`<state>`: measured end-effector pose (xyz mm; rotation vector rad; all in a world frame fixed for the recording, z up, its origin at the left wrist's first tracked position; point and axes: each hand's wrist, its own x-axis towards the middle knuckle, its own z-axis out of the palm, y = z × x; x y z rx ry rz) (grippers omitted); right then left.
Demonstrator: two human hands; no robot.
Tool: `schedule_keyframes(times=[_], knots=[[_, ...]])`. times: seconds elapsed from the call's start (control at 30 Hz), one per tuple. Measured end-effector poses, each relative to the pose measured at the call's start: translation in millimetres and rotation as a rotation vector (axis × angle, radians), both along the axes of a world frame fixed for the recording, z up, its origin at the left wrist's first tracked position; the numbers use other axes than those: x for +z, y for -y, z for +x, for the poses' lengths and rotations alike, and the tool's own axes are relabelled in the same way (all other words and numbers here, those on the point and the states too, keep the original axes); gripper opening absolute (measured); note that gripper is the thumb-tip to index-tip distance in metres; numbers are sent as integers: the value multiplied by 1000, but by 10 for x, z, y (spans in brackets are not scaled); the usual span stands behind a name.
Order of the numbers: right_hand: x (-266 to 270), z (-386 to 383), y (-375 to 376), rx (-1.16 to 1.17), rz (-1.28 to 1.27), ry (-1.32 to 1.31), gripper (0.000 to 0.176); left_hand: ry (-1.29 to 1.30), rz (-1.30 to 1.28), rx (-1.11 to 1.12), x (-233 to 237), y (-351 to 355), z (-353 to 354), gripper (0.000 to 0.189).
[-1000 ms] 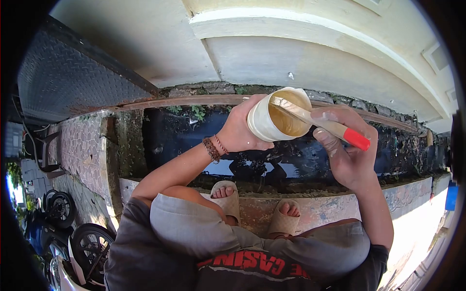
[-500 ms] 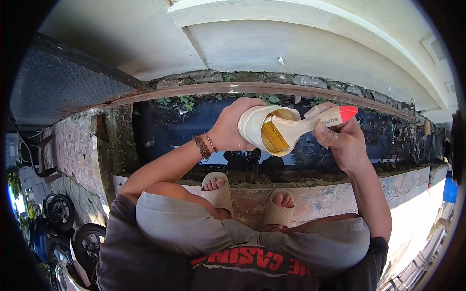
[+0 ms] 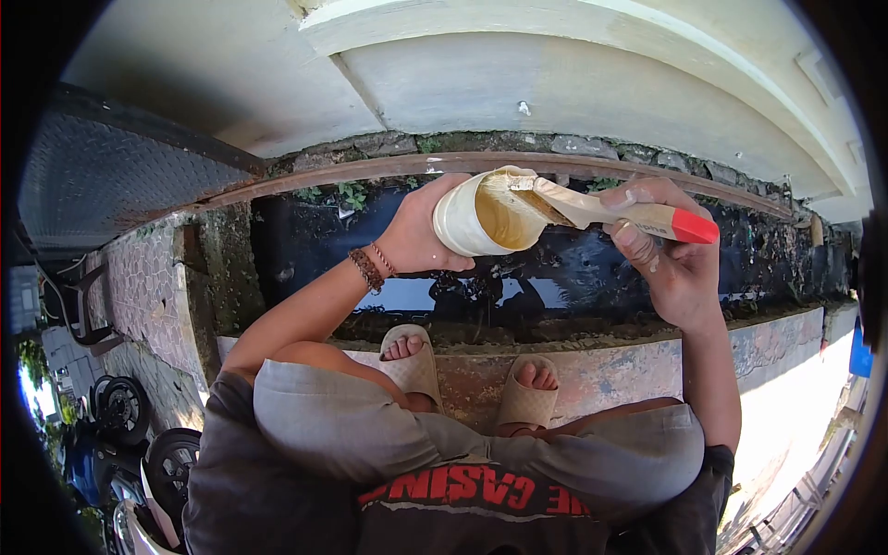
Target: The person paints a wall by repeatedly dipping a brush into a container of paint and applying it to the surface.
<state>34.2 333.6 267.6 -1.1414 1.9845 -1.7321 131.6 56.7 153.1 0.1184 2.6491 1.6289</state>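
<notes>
My left hand (image 3: 421,231) is wrapped round a cream-coloured paint cup (image 3: 455,220), which is tilted with its mouth toward the right. Paint coats the inside of the cup. In my right hand (image 3: 671,245) is the pale handle of a paintbrush (image 3: 583,205), red at its end. The brush's bristles lie at the cup's mouth, by the upper right of the rim, with cream paint on them. Spots of paint mark my right fingers.
Below my hands runs a ditch of dark water (image 3: 499,296), with a rusty rail (image 3: 388,168) along its far side. Beyond stands a cream wall (image 3: 490,88). My sandalled feet (image 3: 412,365) rest on the concrete ledge (image 3: 610,375). Motorbikes (image 3: 120,453) stand at the lower left.
The brush has come up and out to the right, from inside the cup to its rim, and its handle now tips downward to the right. The cup has shifted slightly up and left.
</notes>
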Motion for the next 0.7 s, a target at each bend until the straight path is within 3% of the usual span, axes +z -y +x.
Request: schedule_keyframes(times=[0.13,0.2,0.27,0.37,0.5,0.57,0.7], knots=[[58,0,37,-104,-126,211,25,-69,60,94,-13,86,38,92],[-7,-113,40,-176,-293,482,30,-92,80,103,-43,165,66,94],[-37,-178,46,-247,-283,544,35,-101,53,187,-73,255,103,98],[-149,-288,30,-418,-330,867,32,-144,135,213,-193,466,145,95],[-303,-437,-5,-558,-101,876,23,-161,161,275,-242,752,144,82],[-407,-407,59,-616,-95,884,23,-159,193,380,-324,883,111,72],[-876,-344,133,-693,-166,940,21,-198,252,507,-704,1176,-39,69]])
